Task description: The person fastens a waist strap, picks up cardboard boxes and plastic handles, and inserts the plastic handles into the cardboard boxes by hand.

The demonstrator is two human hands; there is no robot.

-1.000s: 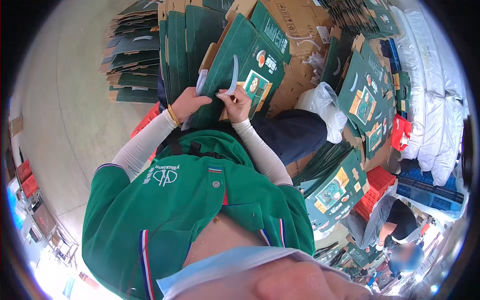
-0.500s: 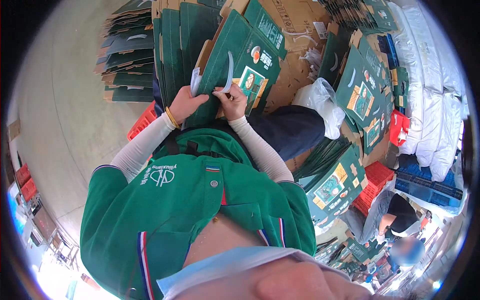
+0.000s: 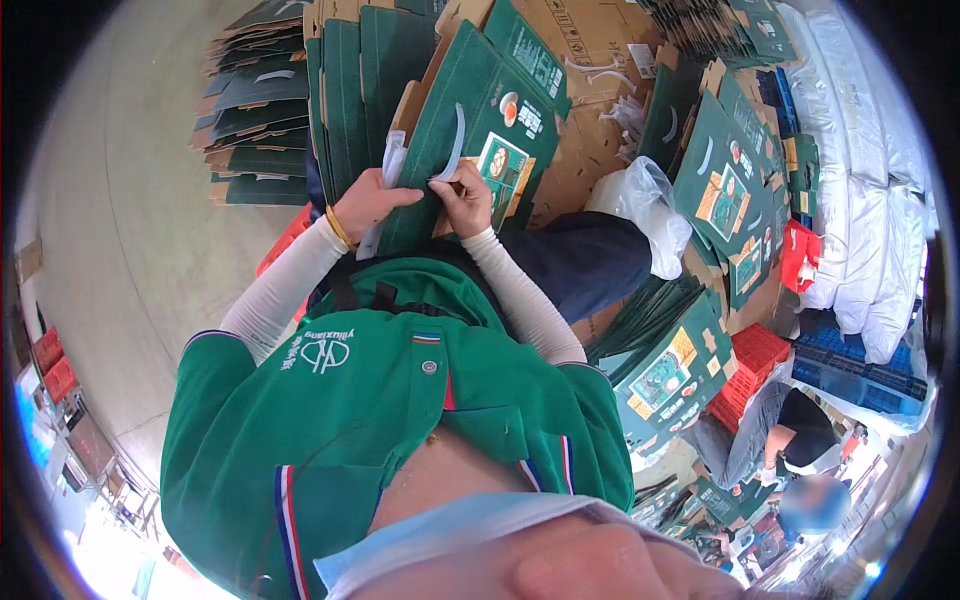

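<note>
A flattened green carton point(image 3: 490, 90) with a printed food picture leans in front of me. A curved white plastic handle point(image 3: 456, 140) shows on its face. With fingertips pinched, my right hand point(image 3: 465, 203) grips this handle's lower end against the carton. My left hand point(image 3: 372, 208) is closed around white plastic strips point(image 3: 394, 158), which stick out above and below it at the carton's left edge. Its thumb lies on the green face, pointing at the right fingertips. The fingers behind the strips are partly hidden.
More flattened green cartons point(image 3: 340, 90) stand behind and left, with another stack point(image 3: 255, 100) farther left. Loose white handles point(image 3: 625, 125) and a clear plastic bag point(image 3: 645, 215) lie at right. Cartons point(image 3: 725, 185), a red crate point(image 3: 745, 375) and a bent-over person point(image 3: 795, 430) are beyond.
Both hands stay at the same spot on the carton with only small shifts. More of the white strips' lower end shows beneath my left hand.
</note>
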